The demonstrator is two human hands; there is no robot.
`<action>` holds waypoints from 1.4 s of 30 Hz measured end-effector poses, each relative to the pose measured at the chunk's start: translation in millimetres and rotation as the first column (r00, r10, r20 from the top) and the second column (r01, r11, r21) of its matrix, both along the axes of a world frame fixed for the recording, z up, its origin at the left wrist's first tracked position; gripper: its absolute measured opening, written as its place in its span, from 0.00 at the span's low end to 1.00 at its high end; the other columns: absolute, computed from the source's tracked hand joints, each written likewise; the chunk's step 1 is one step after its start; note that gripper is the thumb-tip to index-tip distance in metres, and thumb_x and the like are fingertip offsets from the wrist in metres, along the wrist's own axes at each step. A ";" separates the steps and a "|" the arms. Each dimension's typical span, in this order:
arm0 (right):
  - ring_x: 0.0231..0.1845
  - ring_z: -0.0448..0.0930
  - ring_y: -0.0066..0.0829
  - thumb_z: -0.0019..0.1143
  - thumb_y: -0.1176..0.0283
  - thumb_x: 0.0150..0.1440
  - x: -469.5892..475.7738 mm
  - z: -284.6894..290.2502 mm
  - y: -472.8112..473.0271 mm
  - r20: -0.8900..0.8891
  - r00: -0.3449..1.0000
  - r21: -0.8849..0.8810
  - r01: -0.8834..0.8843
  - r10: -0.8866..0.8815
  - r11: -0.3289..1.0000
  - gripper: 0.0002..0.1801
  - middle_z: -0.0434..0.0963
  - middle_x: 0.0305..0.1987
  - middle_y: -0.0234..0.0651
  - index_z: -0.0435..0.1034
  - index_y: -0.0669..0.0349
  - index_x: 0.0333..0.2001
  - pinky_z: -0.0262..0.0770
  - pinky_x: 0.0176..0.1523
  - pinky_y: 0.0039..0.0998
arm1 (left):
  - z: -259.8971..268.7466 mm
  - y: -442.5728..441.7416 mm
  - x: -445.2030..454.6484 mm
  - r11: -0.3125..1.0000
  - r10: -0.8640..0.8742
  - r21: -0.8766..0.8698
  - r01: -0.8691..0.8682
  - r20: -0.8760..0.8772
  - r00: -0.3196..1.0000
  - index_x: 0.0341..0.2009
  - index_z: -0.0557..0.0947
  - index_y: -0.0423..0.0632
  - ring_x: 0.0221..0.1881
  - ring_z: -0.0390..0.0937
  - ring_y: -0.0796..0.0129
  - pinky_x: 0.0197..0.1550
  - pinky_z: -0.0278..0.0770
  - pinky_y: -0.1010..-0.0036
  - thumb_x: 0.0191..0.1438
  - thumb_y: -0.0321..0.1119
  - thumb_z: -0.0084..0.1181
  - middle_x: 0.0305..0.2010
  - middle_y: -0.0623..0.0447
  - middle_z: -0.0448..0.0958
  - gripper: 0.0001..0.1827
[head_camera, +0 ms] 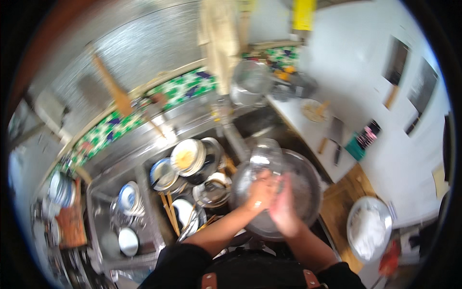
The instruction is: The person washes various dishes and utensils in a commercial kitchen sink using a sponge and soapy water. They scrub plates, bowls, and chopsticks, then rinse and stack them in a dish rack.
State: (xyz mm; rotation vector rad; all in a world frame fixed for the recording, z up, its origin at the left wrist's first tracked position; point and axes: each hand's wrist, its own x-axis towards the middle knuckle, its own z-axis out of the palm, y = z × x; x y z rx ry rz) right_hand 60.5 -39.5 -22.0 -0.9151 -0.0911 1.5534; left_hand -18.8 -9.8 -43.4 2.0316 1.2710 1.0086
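My left hand (pixel 262 191) and my right hand (pixel 283 202) are close together over a large round metal basin (pixel 310 202) in the sink. Just beyond the fingers is a clear, shiny bowl-like vessel (pixel 266 151), blurred, and the hands seem to touch its near edge. How the fingers lie on it is hidden by blur. Left of the basin, a sink compartment holds a stack of white bowls (pixel 186 157), a blue-rimmed bowl (pixel 163 173), a pot-like dish (pixel 213 193) and several wooden chopsticks (pixel 169 213).
The left sink compartment holds blue and white bowls (pixel 130 198) and a white bowl (pixel 128 241). A cleaver (pixel 336 130) and a small knife (pixel 337 153) lie on the right counter. A metal bowl with white contents (pixel 369 231) stands at the right, near a wooden board (pixel 337 209).
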 end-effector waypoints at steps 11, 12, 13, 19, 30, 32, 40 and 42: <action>0.61 0.65 0.34 0.44 0.61 0.61 66.3 -87.4 18.1 0.944 0.323 0.049 -0.346 0.070 0.937 0.19 0.66 0.60 0.38 0.67 0.58 0.53 0.64 0.59 0.38 | 19.6 -66.9 -222.4 0.963 0.247 0.180 -0.198 -0.315 0.916 0.41 0.77 0.47 0.40 0.76 0.53 0.41 0.76 0.63 0.48 0.30 0.50 0.40 0.46 0.76 0.13; 0.62 0.64 0.36 0.46 0.62 0.60 72.5 -105.0 18.3 0.982 0.185 0.045 -0.409 0.034 0.912 0.20 0.64 0.61 0.39 0.66 0.57 0.54 0.62 0.61 0.39 | 18.7 -69.5 -262.3 0.906 0.414 0.082 -0.416 -0.376 0.829 0.35 0.77 0.45 0.36 0.74 0.50 0.36 0.74 0.58 0.48 0.30 0.51 0.30 0.43 0.74 0.08; 0.62 0.63 0.38 0.48 0.64 0.59 72.0 -107.8 12.3 0.999 -0.018 -0.032 -0.459 0.026 0.888 0.20 0.64 0.61 0.40 0.66 0.56 0.55 0.60 0.62 0.40 | 16.5 -69.6 -305.9 0.817 0.572 0.196 -0.543 -0.396 0.718 0.31 0.75 0.45 0.35 0.73 0.48 0.35 0.71 0.57 0.49 0.31 0.51 0.25 0.44 0.72 0.05; 0.69 0.50 0.52 0.54 0.65 0.49 34.5 -74.7 -9.4 0.697 -0.714 -0.465 -0.380 0.066 0.800 0.32 0.52 0.68 0.41 0.60 0.48 0.60 0.51 0.64 0.54 | -102.2 -76.6 -526.6 0.578 0.619 0.148 -0.803 -0.721 0.312 0.43 0.78 0.55 0.43 0.75 0.53 0.45 0.69 0.56 0.52 0.35 0.50 0.42 0.47 0.77 0.13; 0.68 0.51 0.53 0.50 0.74 0.48 66.7 -128.3 -19.0 0.671 -0.741 -0.433 -0.369 0.021 0.823 0.34 0.52 0.68 0.51 0.56 0.60 0.61 0.51 0.67 0.45 | -127.9 -15.7 -401.4 1.000 -0.014 0.015 0.024 -0.468 0.884 0.48 0.73 0.44 0.52 0.68 0.51 0.54 0.67 0.61 0.46 0.32 0.54 0.47 0.43 0.71 0.21; 0.67 0.53 0.54 0.51 0.75 0.47 72.2 -139.6 -20.9 0.654 -0.756 -0.431 -0.367 0.005 0.824 0.34 0.54 0.66 0.53 0.56 0.61 0.61 0.52 0.66 0.45 | -139.5 -4.4 -364.9 0.954 -0.291 -0.238 0.184 -0.576 0.764 0.49 0.73 0.45 0.53 0.68 0.52 0.55 0.67 0.62 0.45 0.35 0.55 0.48 0.44 0.71 0.24; 0.64 0.58 0.55 0.56 0.70 0.45 68.0 -122.9 -17.8 0.672 -0.725 -0.530 -0.330 0.149 0.781 0.35 0.56 0.65 0.54 0.58 0.62 0.59 0.55 0.64 0.48 | -145.4 16.4 -360.6 0.819 -0.566 -0.518 0.249 -0.655 0.500 0.39 0.79 0.49 0.49 0.72 0.51 0.49 0.72 0.61 0.47 0.38 0.54 0.45 0.44 0.73 0.14; 0.63 0.58 0.55 0.56 0.66 0.46 74.4 -126.1 -14.6 0.631 -0.759 -0.572 -0.316 0.161 0.757 0.35 0.56 0.65 0.52 0.58 0.60 0.59 0.56 0.63 0.49 | -129.2 13.3 -373.9 0.813 -0.524 -0.563 0.146 -0.601 0.603 0.38 0.78 0.49 0.49 0.72 0.51 0.49 0.72 0.62 0.46 0.36 0.54 0.46 0.44 0.73 0.12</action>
